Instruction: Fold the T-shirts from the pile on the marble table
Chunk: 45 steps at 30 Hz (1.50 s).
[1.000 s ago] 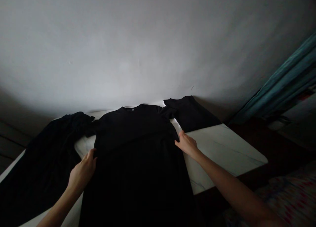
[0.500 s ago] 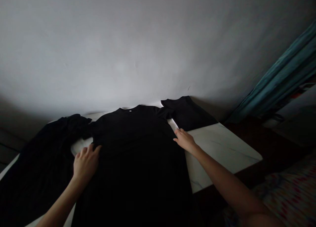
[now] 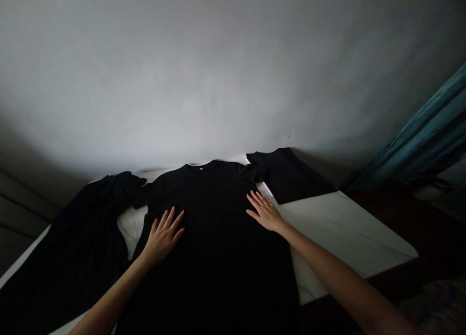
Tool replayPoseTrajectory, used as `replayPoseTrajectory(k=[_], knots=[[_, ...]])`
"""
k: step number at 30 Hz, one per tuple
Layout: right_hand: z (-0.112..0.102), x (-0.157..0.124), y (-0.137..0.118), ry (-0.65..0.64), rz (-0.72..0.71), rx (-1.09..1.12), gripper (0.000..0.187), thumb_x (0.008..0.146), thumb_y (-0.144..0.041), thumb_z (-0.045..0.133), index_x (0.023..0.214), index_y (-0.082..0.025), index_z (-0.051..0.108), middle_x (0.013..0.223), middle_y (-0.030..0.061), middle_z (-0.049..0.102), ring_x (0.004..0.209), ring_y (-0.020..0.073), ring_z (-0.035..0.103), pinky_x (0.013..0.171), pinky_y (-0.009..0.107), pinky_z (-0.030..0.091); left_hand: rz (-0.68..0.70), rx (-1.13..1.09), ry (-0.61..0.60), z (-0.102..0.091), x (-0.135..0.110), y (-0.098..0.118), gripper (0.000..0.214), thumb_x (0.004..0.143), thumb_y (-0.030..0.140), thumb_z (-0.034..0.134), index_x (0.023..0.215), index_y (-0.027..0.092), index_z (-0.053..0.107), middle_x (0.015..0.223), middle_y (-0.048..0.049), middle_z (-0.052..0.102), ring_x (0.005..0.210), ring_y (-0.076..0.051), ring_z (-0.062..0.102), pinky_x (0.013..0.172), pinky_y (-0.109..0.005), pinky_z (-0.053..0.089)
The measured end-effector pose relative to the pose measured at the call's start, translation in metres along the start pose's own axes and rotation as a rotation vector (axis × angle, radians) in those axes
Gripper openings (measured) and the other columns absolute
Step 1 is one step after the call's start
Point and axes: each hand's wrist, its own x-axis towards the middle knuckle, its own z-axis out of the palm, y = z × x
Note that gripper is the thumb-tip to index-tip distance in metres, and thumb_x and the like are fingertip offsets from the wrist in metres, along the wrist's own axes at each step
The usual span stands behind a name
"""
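A black T-shirt [image 3: 211, 257] lies spread out, its collar with a small white label pointing toward the wall. My left hand [image 3: 163, 234] rests flat on the shirt's left part, fingers spread. On the right side edge, just below the sleeve, my right hand [image 3: 265, 212] lies with its fingers stretched out. Neither hand grips the cloth. The shirt's lower end runs out of view at the bottom and is too dark to make out.
The white marbled table [image 3: 349, 228] stands against a pale wall [image 3: 204, 73]. A rumpled dark garment [image 3: 73, 252] covers its left part. Flat black folded cloth [image 3: 291, 175] lies at the back right. A teal curtain [image 3: 422, 136] hangs at the right.
My left hand has moved right from the shirt's side edge onto its front, and its fingers have spread. My right hand has opened out flat over the right edge. The view has shifted slightly.
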Motion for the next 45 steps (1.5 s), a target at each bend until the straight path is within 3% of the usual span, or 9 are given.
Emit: replayPoseTrajectory(k=[4,7,10,15,23,27,30,38,45], knots=[[-0.019,0.008,0.003,0.009,0.081,-0.071,0.053,0.099,-0.049,0.041,0.142,-0.021,0.052,0.153,0.0128,0.044,0.141,0.0256,0.040,0.116,0.044,0.029,-0.033,-0.109,-0.161,-0.035,0.012,-0.013,0.048,0.091,0.044,0.050,0.134,0.025,0.060,0.144,-0.0089,0.056,0.132,-0.031,0.051,0.107,-0.045,0.043],[-0.042,0.045,-0.013,0.052,0.168,-0.075,0.044,0.102,-0.044,0.036,0.113,-0.020,0.072,0.119,0.0131,0.071,0.112,0.0258,0.065,0.099,0.038,0.044,-0.085,-0.138,-0.171,-0.067,0.057,-0.025,0.035,0.094,0.039,0.044,0.108,0.026,0.073,0.111,-0.0057,0.074,0.105,-0.025,0.068,0.092,-0.035,0.051],[-0.062,0.102,-0.027,0.123,0.171,-0.025,0.032,0.100,-0.035,0.043,0.106,-0.024,0.073,0.111,0.0078,0.073,0.101,0.0222,0.068,0.084,0.031,0.048,-0.170,-0.048,-0.058,-0.083,0.119,-0.042,0.032,0.094,0.033,0.043,0.111,0.025,0.070,0.115,-0.0064,0.072,0.107,-0.025,0.067,0.089,-0.034,0.051],[-0.067,0.202,-0.030,0.116,0.201,0.030,0.022,0.096,-0.023,0.052,0.103,-0.023,0.073,0.119,0.0051,0.070,0.108,0.0186,0.064,0.082,0.026,0.047,-0.334,-0.037,0.001,-0.073,0.203,-0.072,0.036,0.096,0.027,0.039,0.120,0.019,0.065,0.128,-0.0124,0.064,0.112,-0.026,0.064,0.090,-0.034,0.051],[-0.025,0.281,-0.027,0.121,0.253,0.042,0.025,0.096,-0.024,0.055,0.117,-0.018,0.067,0.124,0.0115,0.065,0.109,0.0195,0.063,0.081,0.025,0.047,-0.411,-0.122,-0.004,-0.033,0.261,-0.091,0.038,0.094,0.037,0.047,0.125,0.021,0.062,0.128,-0.0116,0.064,0.108,-0.024,0.067,0.082,-0.029,0.052],[-0.014,0.293,-0.024,0.110,0.262,0.053,0.020,0.096,-0.027,0.055,0.111,-0.023,0.067,0.124,0.0068,0.064,0.107,0.0181,0.063,0.081,0.026,0.047,-0.360,-0.169,-0.043,-0.026,0.278,-0.093,0.025,0.089,0.037,0.059,0.107,0.024,0.070,0.106,-0.0039,0.072,0.099,-0.019,0.068,0.077,-0.023,0.051],[-0.012,0.294,-0.022,0.100,0.297,0.053,0.018,0.097,-0.025,0.051,0.105,-0.024,0.068,0.118,0.0050,0.065,0.103,0.0184,0.064,0.080,0.027,0.048,-0.365,-0.148,0.002,-0.022,0.283,-0.086,0.023,0.091,0.032,0.055,0.107,0.022,0.068,0.116,-0.0079,0.067,0.101,-0.023,0.067,0.078,-0.029,0.051],[-0.017,0.272,-0.053,0.177,0.385,0.014,0.035,0.098,-0.014,0.037,0.126,-0.014,0.057,0.131,0.0199,0.052,0.109,0.0252,0.062,0.087,0.035,0.048,-0.378,0.016,0.220,-0.015,0.266,-0.035,0.032,0.097,0.018,0.034,0.118,0.016,0.058,0.121,-0.0155,0.057,0.102,-0.027,0.063,0.078,-0.036,0.051],[0.025,0.205,-0.106,0.050,-0.204,0.054,0.053,0.101,-0.041,0.037,0.150,-0.021,0.040,0.161,0.0126,0.030,0.146,0.0284,0.029,0.117,0.047,0.026,-0.083,-0.070,0.221,0.018,0.210,0.027,0.051,0.097,0.034,0.039,0.144,0.016,0.045,0.151,-0.0152,0.046,0.142,-0.032,0.036,0.115,-0.048,0.028]])
